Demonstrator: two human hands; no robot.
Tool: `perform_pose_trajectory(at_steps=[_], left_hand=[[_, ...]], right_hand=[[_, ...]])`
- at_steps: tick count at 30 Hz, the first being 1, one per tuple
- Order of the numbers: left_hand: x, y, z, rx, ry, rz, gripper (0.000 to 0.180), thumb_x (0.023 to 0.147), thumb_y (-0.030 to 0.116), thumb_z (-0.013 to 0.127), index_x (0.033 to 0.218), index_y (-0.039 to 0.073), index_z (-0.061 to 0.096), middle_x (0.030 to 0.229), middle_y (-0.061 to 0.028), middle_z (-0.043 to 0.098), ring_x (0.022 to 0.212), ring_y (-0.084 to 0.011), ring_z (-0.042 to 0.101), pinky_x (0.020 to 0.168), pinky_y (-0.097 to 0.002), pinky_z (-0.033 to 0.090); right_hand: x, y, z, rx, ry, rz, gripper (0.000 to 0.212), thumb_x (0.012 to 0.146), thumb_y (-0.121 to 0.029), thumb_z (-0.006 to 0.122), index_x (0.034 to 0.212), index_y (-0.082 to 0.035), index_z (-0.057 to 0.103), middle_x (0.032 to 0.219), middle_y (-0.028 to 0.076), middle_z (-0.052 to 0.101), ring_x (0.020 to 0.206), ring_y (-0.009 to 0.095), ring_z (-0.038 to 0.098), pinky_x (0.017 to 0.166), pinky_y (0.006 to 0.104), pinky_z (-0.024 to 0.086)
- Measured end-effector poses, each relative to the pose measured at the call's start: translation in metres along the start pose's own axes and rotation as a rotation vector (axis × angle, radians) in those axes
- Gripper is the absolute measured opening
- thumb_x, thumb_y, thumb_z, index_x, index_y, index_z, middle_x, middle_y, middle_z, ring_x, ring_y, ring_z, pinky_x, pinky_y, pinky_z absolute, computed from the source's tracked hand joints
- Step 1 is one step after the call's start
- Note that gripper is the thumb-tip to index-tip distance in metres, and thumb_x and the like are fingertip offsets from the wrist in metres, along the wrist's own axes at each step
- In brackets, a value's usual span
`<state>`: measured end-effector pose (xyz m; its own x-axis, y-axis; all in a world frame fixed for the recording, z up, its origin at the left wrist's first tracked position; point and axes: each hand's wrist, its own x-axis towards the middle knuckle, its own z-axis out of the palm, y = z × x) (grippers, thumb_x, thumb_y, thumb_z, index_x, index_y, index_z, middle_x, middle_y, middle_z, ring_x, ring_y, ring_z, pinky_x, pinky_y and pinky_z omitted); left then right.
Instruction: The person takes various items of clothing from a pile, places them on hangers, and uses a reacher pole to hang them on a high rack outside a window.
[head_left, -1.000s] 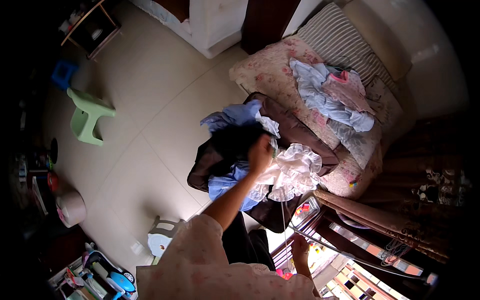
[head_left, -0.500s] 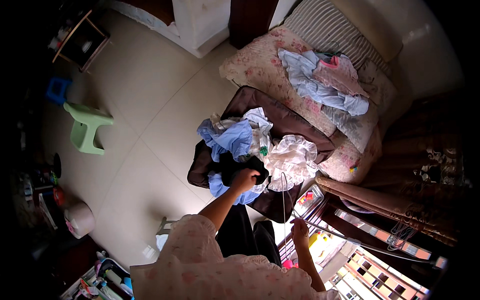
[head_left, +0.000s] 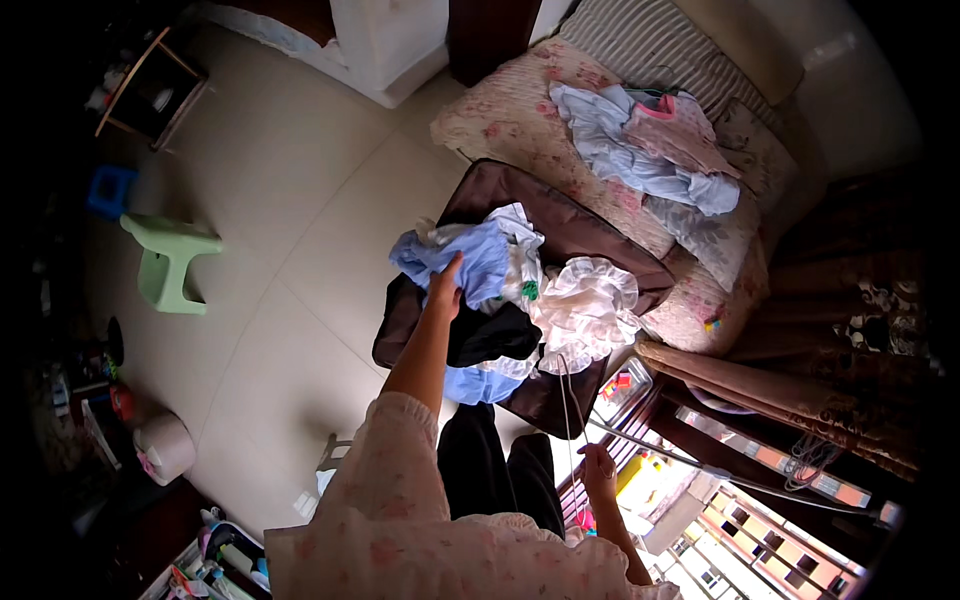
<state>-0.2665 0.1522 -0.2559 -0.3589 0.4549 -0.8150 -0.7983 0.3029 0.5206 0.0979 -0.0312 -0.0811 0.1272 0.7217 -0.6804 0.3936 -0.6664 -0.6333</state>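
Note:
My left hand (head_left: 445, 285) reaches onto a light blue garment (head_left: 472, 260) at the left of a clothes pile, its fingers apart and partly hidden against the cloth. Just below that hand lies a crumpled black garment (head_left: 495, 335). At lower right, my right hand (head_left: 600, 470) is closed on a thin wire clothes hanger (head_left: 567, 395), which stretches up beside the pile. A white ruffled garment (head_left: 590, 300) makes up the pile's right side. More blue cloth (head_left: 482, 385) shows at the near edge. All this rests on an open dark brown fabric case (head_left: 510, 185).
Beyond the case is a bed with a floral cover (head_left: 490, 115), carrying blue and pink clothes (head_left: 680, 140) and pillows. A green plastic stool (head_left: 170, 265) stands on the tiled floor at left. Brown curtains (head_left: 800, 400) and a metal pole (head_left: 720, 473) are at right, near a bright window.
My left hand has left the black garment's near side and moved up and left to the blue garment. The black garment now lies flatter. My right hand still holds the hanger.

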Motion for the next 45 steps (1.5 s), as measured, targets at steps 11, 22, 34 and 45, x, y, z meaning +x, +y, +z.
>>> perform_pose_trajectory(at_steps=[11,22,34,45], left_hand=[[-0.141,-0.076,0.122,0.955,-0.538,0.86,0.059,0.062,0.009,0.067,0.116,0.006,0.045,0.106,-0.018,0.055,0.099,-0.0334,0.053,0.083,-0.0381,0.043],[-0.121,-0.049,0.063,1.216,-0.847,0.26,0.082,0.055,0.026,0.08,0.124,0.008,0.039,0.099,-0.0131,0.056,0.085,-0.0214,0.054,0.076,-0.029,0.043],[-0.252,0.122,0.213,0.703,-0.953,0.627,0.025,0.079,0.018,0.064,0.097,0.001,0.062,0.089,-0.0017,0.062,0.082,-0.0078,0.054,0.075,-0.0209,0.042],[-0.378,0.203,0.245,0.375,-0.946,0.839,0.02,0.081,0.016,0.062,0.096,0.004,0.06,0.092,0.0001,0.059,0.086,-0.0074,0.05,0.078,-0.0206,0.038]], right_hand=[[-0.003,-0.013,-0.001,-0.042,0.027,-0.002,0.022,0.088,-0.022,0.044,0.079,-0.006,0.056,0.05,-0.004,0.04,0.041,0.004,0.034,0.038,0.0199,0.027],[-0.005,-0.006,-0.008,-0.121,0.041,-0.051,0.026,0.086,-0.028,0.049,0.074,-0.006,0.057,0.053,-0.002,0.043,0.05,0.006,0.039,0.047,0.0226,0.032],[-0.001,0.002,-0.023,0.027,0.134,-0.213,0.025,0.087,-0.024,0.046,0.073,-0.005,0.053,0.059,0.0,0.045,0.054,0.008,0.042,0.052,0.0238,0.035],[0.007,-0.014,-0.049,-0.044,0.195,-0.37,0.025,0.086,-0.024,0.048,0.078,-0.003,0.056,0.064,0.008,0.055,0.061,0.018,0.054,0.059,0.0295,0.042]])
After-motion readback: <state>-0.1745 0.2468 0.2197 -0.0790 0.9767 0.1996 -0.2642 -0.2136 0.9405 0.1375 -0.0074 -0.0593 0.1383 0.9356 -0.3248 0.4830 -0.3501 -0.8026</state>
